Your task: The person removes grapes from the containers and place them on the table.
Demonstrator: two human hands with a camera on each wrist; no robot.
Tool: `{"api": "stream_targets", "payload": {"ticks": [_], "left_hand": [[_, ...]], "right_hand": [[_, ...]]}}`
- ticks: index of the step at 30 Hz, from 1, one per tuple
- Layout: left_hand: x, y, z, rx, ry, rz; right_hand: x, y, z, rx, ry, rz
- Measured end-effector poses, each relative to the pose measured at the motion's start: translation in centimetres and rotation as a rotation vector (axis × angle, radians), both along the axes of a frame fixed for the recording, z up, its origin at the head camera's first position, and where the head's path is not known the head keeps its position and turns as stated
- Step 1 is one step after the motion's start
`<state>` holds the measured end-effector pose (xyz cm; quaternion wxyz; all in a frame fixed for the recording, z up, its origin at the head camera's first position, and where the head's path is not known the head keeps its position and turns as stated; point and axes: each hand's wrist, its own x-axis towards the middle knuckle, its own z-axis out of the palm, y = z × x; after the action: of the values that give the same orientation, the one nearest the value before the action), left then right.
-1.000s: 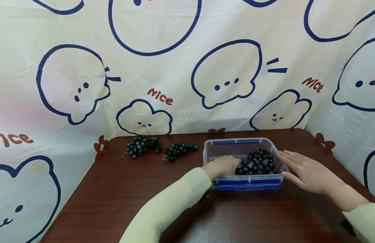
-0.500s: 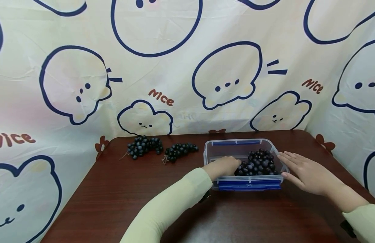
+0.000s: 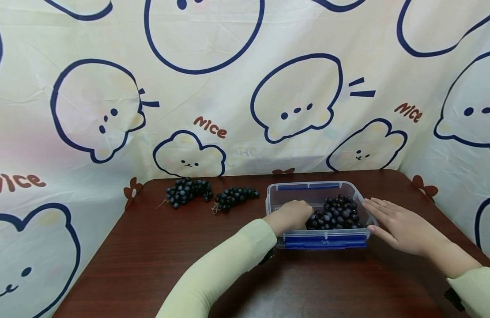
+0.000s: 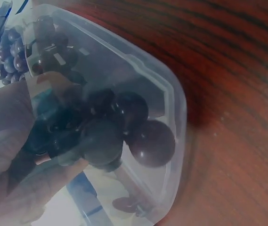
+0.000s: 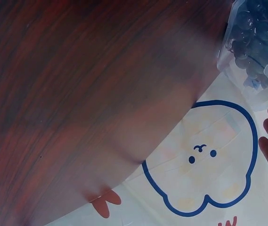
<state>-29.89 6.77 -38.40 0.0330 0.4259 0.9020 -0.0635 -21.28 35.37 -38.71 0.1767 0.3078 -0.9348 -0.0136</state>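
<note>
A clear plastic container (image 3: 324,232) with blue latches stands on the table, and a heap of dark grapes (image 3: 340,213) fills its right part. My left hand (image 3: 291,215) reaches down inside at the left. Through the see-through wall in the left wrist view, its fingers (image 4: 35,193) curl around a bunch of grapes (image 4: 103,136). Outside the container's right wall, my right hand (image 3: 404,227) is spread with straight fingers, fingertips at the rim. Part of that hand shows at the edge of the right wrist view, close by the container (image 5: 247,89).
Two more bunches of dark grapes, a left one (image 3: 185,192) and a right one (image 3: 234,198), lie at the back left on the brown table (image 3: 181,229). A patterned cloth (image 3: 237,101) hangs behind the table's back edge.
My left hand has risen slightly inside the container. The right hand and the bunches on the table stay in place.
</note>
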Motion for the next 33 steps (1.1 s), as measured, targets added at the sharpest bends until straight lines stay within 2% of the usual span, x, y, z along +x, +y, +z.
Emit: {"api": "stream_targets", "payload": {"ticks": [10,18,29,33], "left_hand": [[0.2,-0.6,0.9,-0.040,0.118,0.011],[0.2,-1.0,1.3,-0.060,0.202,0.020],[0.5,-1.7,1.5,0.017,0.317,0.001],[0.4,-1.9,1.7,0.038,0.311,0.031]], "right_hand": [[0.0,0.0,0.0,-0.008,0.011,0.005],[-0.1,0.1,-0.1,-0.012,0.008,0.002],[0.0,0.1,-0.2,-0.016,0.006,-0.007],[0.0,0.0,-0.2,-0.017,0.004,-0.011]]}}
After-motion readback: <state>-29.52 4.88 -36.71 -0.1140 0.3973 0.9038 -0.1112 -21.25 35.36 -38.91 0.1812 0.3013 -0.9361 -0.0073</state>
